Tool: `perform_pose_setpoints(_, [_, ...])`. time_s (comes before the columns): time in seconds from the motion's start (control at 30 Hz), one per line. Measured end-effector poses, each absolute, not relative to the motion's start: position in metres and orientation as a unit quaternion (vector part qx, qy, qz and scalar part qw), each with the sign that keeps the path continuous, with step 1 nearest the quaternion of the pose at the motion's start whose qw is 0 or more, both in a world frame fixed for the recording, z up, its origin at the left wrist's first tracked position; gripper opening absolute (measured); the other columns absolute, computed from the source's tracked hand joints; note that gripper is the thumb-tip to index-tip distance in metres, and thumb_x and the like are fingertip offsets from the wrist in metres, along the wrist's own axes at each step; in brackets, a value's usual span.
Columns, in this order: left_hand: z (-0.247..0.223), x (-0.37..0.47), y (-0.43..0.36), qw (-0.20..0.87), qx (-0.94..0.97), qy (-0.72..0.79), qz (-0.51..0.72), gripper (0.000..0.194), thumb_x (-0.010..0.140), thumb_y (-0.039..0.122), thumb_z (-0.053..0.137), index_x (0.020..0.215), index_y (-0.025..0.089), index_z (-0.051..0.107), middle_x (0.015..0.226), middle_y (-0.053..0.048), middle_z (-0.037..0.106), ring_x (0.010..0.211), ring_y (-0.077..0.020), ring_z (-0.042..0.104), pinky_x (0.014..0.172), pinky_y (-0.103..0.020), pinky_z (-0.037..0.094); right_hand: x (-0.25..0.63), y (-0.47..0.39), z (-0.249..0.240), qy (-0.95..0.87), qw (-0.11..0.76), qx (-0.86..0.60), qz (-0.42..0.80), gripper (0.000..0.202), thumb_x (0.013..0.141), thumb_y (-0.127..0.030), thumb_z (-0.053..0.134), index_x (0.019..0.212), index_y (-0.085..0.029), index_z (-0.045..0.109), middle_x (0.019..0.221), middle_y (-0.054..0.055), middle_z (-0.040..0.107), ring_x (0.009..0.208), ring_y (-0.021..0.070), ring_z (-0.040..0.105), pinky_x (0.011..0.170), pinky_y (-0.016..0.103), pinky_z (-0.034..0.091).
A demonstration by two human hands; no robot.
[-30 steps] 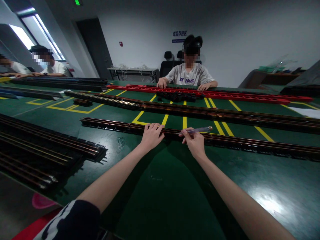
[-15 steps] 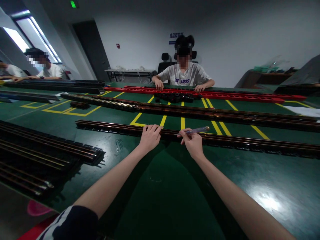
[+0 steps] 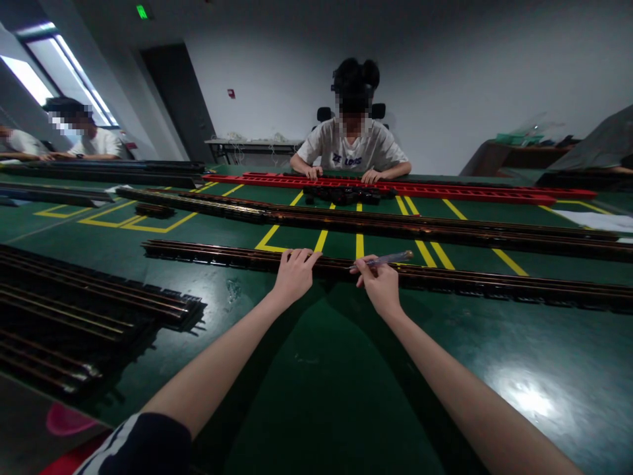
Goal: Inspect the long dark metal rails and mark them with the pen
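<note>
A long black rail (image 3: 217, 254) with copper-coloured strips along its length lies across the green table in front of me. My left hand (image 3: 295, 278) rests on it, fingers curled over its far edge. To the right, my right hand (image 3: 380, 285) grips a clear pen (image 3: 394, 258) between thumb and fingers. The pen's tip points left and down at the rail, close to its surface; whether it touches, I cannot tell. The rail's part beneath my hands is hidden.
More black rails (image 3: 89, 284) lie at the left, others (image 3: 346, 221) beyond mine. Across the table (image 3: 306, 396), a person (image 3: 352, 145) has both hands by red ladder-like frames (image 3: 445, 190) and a pile of black parts (image 3: 341, 194). Other people sit at far left.
The view has shifted slightly. The person opposite has lowered the head a little and moved the hands on the red frame. My hands keep nearly the same place on the rail.
</note>
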State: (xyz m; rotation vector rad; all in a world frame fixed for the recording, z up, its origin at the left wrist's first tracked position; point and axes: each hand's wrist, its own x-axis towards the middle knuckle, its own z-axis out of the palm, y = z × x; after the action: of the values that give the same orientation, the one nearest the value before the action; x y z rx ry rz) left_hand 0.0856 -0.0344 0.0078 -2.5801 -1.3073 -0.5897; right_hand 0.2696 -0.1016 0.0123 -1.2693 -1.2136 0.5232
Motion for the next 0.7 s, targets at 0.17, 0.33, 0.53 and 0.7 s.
perform_pose_setpoints(0.17, [0.0071,0.0855,-0.0335,0.091,-0.871,-0.443,-0.194,0.049,0.088,0.005,0.036,0.129,0.019,0.059,0.125,-0.010,0.065,0.119,-0.0265,0.056,0.102,-0.046,0.038,0.2715,-0.0993,0.0081,-0.526,0.616,-0.548,0.210,0.043,0.081,-0.060,0.059,0.076,-0.017,0.063,0.070,0.007,0.072,0.045,0.0127,0.058,0.045,0.026,0.049])
perform_pose_setpoints(0.33, [0.0054,0.0861,-0.0323,0.087,-0.871,-0.440,-0.201,0.049,0.088,0.004,0.036,0.128,0.019,0.059,0.125,-0.009,0.065,0.119,-0.0256,0.056,0.103,-0.046,0.038,0.2726,-0.0982,0.0065,-0.532,0.612,-0.543,0.218,0.042,0.081,-0.059,0.060,0.076,-0.017,0.064,0.070,0.007,0.072,0.044,0.0124,0.058,0.046,0.026,0.049])
perform_pose_setpoints(0.53, [0.0056,0.0859,-0.0325,0.087,-0.870,-0.440,-0.204,0.049,0.087,0.003,0.037,0.126,0.020,0.061,0.125,-0.009,0.066,0.119,-0.0255,0.056,0.103,-0.046,0.038,0.2723,-0.1008,0.0101,-0.536,0.603,-0.544,0.228,0.045,0.079,-0.062,0.060,0.077,-0.017,0.065,0.071,0.007,0.072,0.046,0.0135,0.059,0.047,0.027,0.051])
perform_pose_setpoints(0.7, [0.0057,0.0852,-0.0326,0.088,-0.872,-0.437,-0.203,0.048,0.086,0.003,0.037,0.125,0.018,0.061,0.124,-0.010,0.066,0.119,-0.0256,0.056,0.103,-0.046,0.038,0.2720,-0.1007,0.0098,-0.534,0.602,-0.547,0.231,0.045,0.079,-0.061,0.061,0.077,-0.017,0.064,0.072,0.008,0.072,0.047,0.0131,0.059,0.048,0.027,0.051])
